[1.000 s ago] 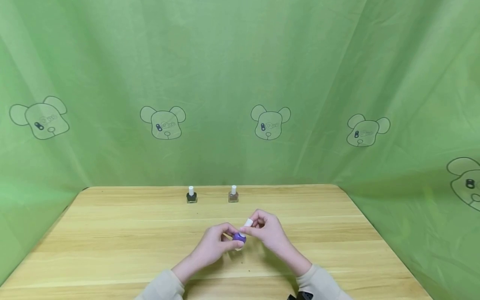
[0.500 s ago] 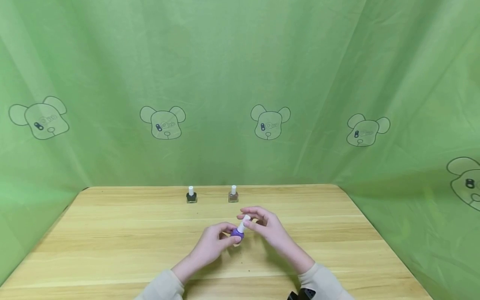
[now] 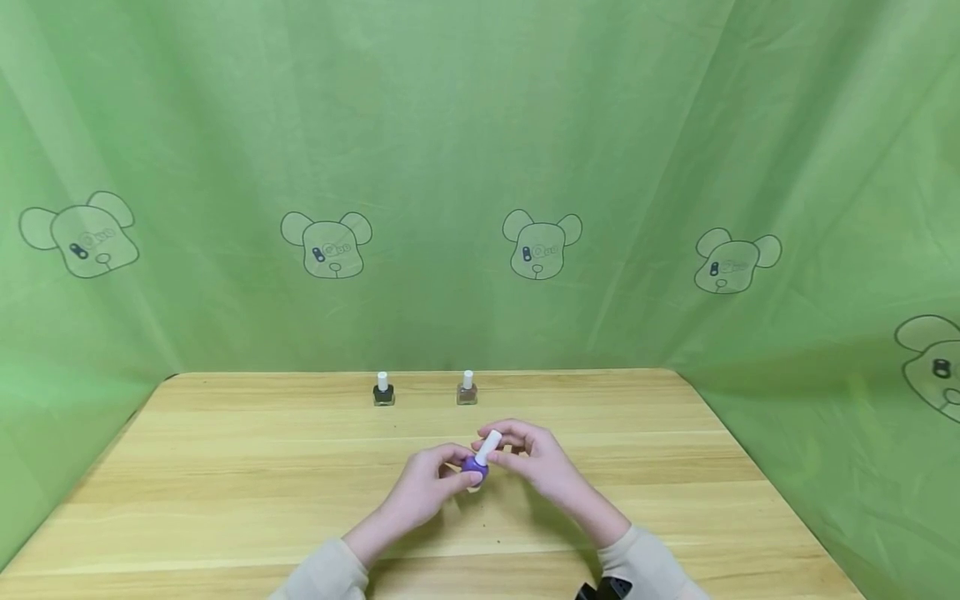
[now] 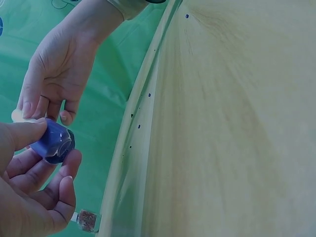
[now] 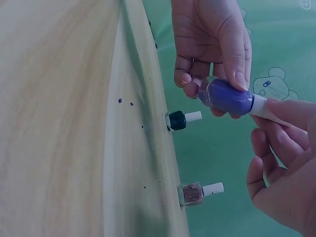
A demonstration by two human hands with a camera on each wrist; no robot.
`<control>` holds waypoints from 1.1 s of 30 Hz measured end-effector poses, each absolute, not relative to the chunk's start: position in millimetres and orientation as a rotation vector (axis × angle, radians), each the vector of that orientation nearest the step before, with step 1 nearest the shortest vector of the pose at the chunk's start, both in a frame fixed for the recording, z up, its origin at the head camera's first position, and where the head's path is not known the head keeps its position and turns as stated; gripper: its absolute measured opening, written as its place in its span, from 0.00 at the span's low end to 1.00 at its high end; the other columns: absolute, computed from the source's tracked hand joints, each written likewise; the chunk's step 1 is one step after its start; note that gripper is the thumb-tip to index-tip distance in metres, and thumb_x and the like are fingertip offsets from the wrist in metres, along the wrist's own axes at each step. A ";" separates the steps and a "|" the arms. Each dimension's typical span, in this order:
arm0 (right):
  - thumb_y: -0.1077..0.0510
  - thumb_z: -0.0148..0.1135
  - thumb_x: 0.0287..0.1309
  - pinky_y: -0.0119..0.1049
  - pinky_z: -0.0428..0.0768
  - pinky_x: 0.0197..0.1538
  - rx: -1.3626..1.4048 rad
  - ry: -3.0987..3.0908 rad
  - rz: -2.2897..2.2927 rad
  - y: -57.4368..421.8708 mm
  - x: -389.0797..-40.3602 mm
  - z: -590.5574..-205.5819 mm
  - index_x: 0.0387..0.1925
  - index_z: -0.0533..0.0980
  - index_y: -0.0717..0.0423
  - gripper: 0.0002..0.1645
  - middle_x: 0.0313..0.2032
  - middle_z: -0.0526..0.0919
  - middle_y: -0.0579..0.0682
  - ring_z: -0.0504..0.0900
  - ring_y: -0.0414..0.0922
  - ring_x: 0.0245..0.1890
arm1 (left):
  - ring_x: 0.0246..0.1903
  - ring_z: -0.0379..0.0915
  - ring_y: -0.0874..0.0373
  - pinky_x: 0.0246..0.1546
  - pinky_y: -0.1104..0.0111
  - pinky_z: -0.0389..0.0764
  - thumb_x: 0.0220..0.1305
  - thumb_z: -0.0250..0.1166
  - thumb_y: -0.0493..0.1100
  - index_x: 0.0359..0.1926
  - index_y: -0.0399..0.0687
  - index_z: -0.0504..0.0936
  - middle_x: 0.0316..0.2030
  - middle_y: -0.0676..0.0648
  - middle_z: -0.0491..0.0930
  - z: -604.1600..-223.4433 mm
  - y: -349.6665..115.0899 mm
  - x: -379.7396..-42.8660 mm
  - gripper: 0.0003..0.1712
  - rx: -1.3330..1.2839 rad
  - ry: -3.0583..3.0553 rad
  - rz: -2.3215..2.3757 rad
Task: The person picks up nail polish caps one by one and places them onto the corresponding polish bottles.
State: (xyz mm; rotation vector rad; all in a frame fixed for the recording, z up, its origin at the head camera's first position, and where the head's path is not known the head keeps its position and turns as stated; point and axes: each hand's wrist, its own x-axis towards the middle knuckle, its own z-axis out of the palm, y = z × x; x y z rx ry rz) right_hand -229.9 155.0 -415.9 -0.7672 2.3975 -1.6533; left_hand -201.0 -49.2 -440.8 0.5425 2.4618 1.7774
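A small nail polish bottle (image 3: 474, 468) with purple polish tilts over the table, pinched between the thumb and fingers of my left hand (image 3: 422, 490). Its long white cap (image 3: 488, 447) sits on the neck and leans up toward the right. My right hand (image 3: 546, 460) pinches this cap; in the right wrist view the thumb lies along the cap (image 5: 260, 106) with fingers beneath. The purple glass body (image 5: 228, 98) shows between both hands there. In the left wrist view the bottle's base (image 4: 63, 145) points toward the camera, and fingers cover part of the cap.
Toward the table's back edge stand two more nail polish bottles, a black one (image 3: 383, 394) and a brownish glittery one (image 3: 467, 392), both white-capped. Small dark specks dot the wooden table (image 3: 262, 500). A green curtain (image 3: 435, 167) hangs behind and at the sides.
The bottle has shifted slightly left and up in my left hand. My right fingers lifted and loosened around the cap, then came back onto it lower down, leaving its top uncovered.
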 end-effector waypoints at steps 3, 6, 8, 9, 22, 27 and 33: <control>0.55 0.67 0.57 0.32 0.77 0.47 -0.735 2.461 -1.637 153.4 -228.3 -414.7 0.48 0.78 0.60 0.19 0.43 0.86 0.58 0.81 0.41 0.40 | 0.31 0.80 0.53 0.30 0.74 0.79 0.59 0.68 0.46 0.46 0.44 0.82 0.39 0.47 0.85 -440.4 -49.4 -199.8 0.16 0.552 2.457 1.774; 0.56 0.70 0.54 0.30 0.76 0.42 -0.681 2.486 -1.661 151.8 -226.5 -413.4 0.42 0.78 0.61 0.17 0.36 0.86 0.58 0.78 0.39 0.34 | 0.31 0.80 0.51 0.29 0.74 0.79 0.59 0.69 0.46 0.45 0.44 0.82 0.40 0.46 0.85 -439.2 -48.9 -198.5 0.15 0.552 2.445 1.766; 0.57 0.72 0.51 0.28 0.75 0.39 -0.629 2.487 -1.692 150.7 -225.8 -413.0 0.39 0.77 0.62 0.17 0.31 0.85 0.56 0.76 0.38 0.31 | 0.31 0.80 0.51 0.29 0.74 0.79 0.59 0.69 0.46 0.44 0.45 0.82 0.40 0.47 0.85 -438.2 -48.5 -198.1 0.14 0.540 2.438 1.757; 0.57 0.73 0.49 0.27 0.75 0.37 -0.603 2.490 -1.706 150.2 -225.3 -413.0 0.37 0.77 0.62 0.17 0.29 0.84 0.54 0.75 0.38 0.29 | 0.30 0.80 0.51 0.29 0.73 0.79 0.59 0.69 0.46 0.44 0.45 0.82 0.40 0.46 0.85 -438.0 -48.1 -198.1 0.14 0.539 2.437 1.752; 0.60 0.76 0.44 0.23 0.67 0.26 -0.412 2.543 -1.772 144.2 -222.4 -416.3 0.29 0.74 0.63 0.18 0.20 0.74 0.42 0.68 0.35 0.21 | 0.29 0.81 0.50 0.27 0.73 0.79 0.57 0.71 0.47 0.42 0.45 0.82 0.39 0.46 0.85 -439.4 -46.7 -196.8 0.14 0.523 2.435 1.746; 0.59 0.76 0.45 0.24 0.71 0.29 -0.426 2.570 -1.739 144.9 -222.9 -416.0 0.30 0.75 0.61 0.16 0.21 0.77 0.43 0.71 0.36 0.23 | 0.29 0.81 0.51 0.27 0.73 0.80 0.57 0.71 0.46 0.42 0.43 0.81 0.39 0.44 0.85 -437.4 -46.0 -196.2 0.15 0.534 2.426 1.763; 0.55 0.73 0.49 0.29 0.74 0.37 -0.528 2.616 -1.628 148.0 -224.7 -412.6 0.36 0.78 0.57 0.15 0.29 0.83 0.48 0.75 0.38 0.29 | 0.29 0.80 0.56 0.28 0.72 0.80 0.57 0.70 0.46 0.42 0.44 0.81 0.40 0.45 0.85 -436.0 -46.7 -196.9 0.15 0.526 2.438 1.768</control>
